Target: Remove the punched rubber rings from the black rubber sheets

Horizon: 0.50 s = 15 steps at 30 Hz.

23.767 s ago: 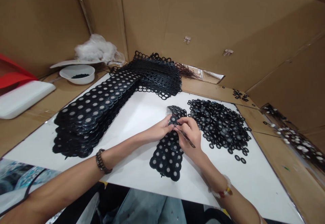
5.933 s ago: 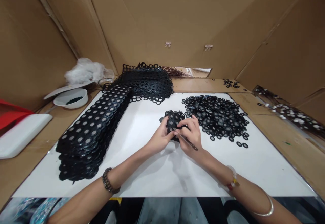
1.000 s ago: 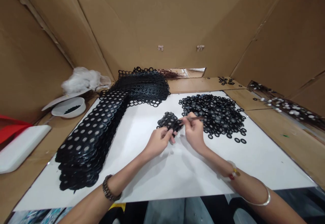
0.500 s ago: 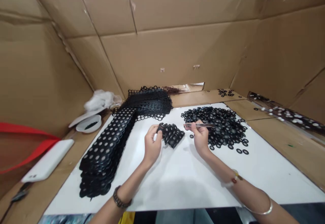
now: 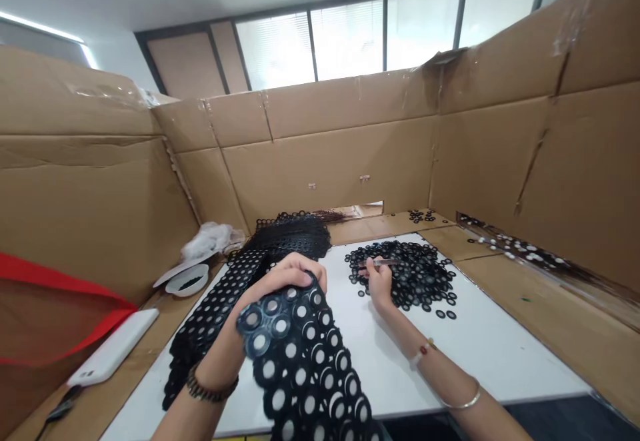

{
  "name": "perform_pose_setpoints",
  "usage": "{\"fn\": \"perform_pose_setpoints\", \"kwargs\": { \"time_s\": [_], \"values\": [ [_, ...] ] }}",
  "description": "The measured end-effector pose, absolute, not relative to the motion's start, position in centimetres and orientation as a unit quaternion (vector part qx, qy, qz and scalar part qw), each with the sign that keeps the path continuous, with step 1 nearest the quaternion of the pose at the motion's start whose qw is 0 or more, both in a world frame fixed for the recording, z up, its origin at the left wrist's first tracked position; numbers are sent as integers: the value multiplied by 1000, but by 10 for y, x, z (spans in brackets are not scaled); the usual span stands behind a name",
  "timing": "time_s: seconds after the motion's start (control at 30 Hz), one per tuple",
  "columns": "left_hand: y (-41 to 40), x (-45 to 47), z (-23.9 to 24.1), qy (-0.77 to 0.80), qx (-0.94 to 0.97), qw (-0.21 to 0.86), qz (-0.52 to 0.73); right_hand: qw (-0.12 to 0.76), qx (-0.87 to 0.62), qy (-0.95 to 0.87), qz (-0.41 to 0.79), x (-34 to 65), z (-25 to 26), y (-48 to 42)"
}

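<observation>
My left hand grips the top end of a black ring sheet, a piece made of joined black rings with round holes. The sheet hangs toward me, close to the camera, its lower end cut off by the picture's edge. My right hand is closed around a thin, shiny tool, perhaps tweezers, pointing sideways. That hand is at the left side of a pile of loose black rings. Whether a ring is at the tool's tip I cannot tell.
Left on the white board lies a long stack of ring sheets, with another stack behind. A white bowl, a white device and red fabric are further left. Cardboard walls surround the board.
My left hand has lifted and drawn the ring sheet toward me, and it now hangs open at length. The view has tilted up. My right hand still holds the tool near the pile.
</observation>
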<state>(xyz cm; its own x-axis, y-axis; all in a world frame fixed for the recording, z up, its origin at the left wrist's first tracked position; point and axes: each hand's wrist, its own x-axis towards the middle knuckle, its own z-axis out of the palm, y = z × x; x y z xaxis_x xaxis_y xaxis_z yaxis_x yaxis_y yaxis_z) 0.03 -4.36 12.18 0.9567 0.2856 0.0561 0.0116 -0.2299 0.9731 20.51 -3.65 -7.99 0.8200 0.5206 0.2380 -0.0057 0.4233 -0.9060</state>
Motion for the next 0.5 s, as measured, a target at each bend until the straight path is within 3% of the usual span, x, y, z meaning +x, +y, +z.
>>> {"fn": "perform_pose_setpoints", "kwargs": {
  "time_s": [0.13, 0.33, 0.5],
  "values": [
    [8, 9, 63, 205, 824, 528, 32, 790, -530, -261, 163, 204, -81, -34],
    [46, 23, -32, 280, 801, 511, 135, 739, -566, -325, 170, 188, -87, -35],
    [48, 24, -62, 283, 780, 520, 201, 691, -564, -411, 187, 168, -85, -44]
  ]
}}
